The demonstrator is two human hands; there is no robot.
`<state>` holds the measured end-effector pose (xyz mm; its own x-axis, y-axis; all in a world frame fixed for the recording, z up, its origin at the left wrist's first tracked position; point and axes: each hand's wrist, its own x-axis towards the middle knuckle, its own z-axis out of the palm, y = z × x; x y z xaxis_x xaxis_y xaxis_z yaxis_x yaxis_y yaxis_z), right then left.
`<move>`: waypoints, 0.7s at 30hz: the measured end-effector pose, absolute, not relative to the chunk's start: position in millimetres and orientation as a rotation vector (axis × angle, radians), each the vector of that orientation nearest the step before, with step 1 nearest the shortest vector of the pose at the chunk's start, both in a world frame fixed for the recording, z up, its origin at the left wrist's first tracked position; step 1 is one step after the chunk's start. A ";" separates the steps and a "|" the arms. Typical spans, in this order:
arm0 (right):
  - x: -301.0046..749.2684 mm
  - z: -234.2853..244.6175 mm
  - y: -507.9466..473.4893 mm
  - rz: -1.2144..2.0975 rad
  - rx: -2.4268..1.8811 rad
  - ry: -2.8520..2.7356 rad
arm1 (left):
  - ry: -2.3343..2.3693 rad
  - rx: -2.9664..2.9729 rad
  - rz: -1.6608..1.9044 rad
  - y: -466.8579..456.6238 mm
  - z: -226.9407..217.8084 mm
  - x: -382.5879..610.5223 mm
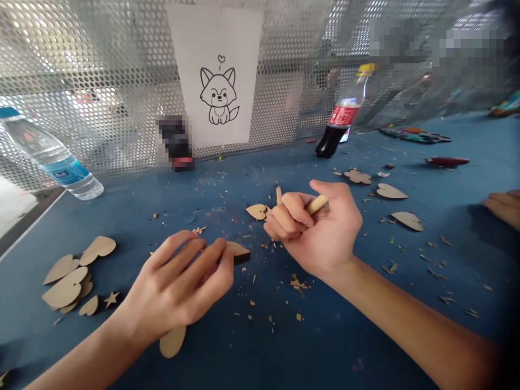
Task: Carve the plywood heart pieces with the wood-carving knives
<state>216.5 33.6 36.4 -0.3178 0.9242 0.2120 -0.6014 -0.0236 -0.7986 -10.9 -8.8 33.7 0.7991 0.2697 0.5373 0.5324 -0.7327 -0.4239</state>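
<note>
Over the blue tabletop (122,216), the left hand (179,287) is closed on a thin wooden cutout (238,252), pinched between thumb and fingers so that only one dark-edged end shows; its full outline is hidden, though it may be a heart. The right hand (317,233) is curled shut around a pale wooden stick (317,204), whose end pokes out by the thumb. A similar tip (278,195) rises beyond the fingers, but they cover the middle, so one piece or two cannot be made out. A small wooden heart (257,212) lies just beside the right fingers, and another heart (173,341) sits partly under the left wrist. Wood chips (298,283) litter the table around both hands. More wooden hearts (65,290) and a small wooden star (111,299) lie to the left, further hearts (392,190) to the right. A co-worker's hand (504,208) is cut off by the right edge, and a dark object (176,143) by the perforated metal screen (101,92) is blurred beyond naming
</note>
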 end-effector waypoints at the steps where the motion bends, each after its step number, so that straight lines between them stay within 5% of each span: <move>1: 216.2 36.1 33.0 1.629 -0.451 -1.004 | -0.548 -2.382 -0.542 -7.2 35.4 -12.2; 21: 213.8 31.8 32.8 1.913 -0.297 -0.542 | -1.360 -2.919 -0.660 10.6 34.5 15.2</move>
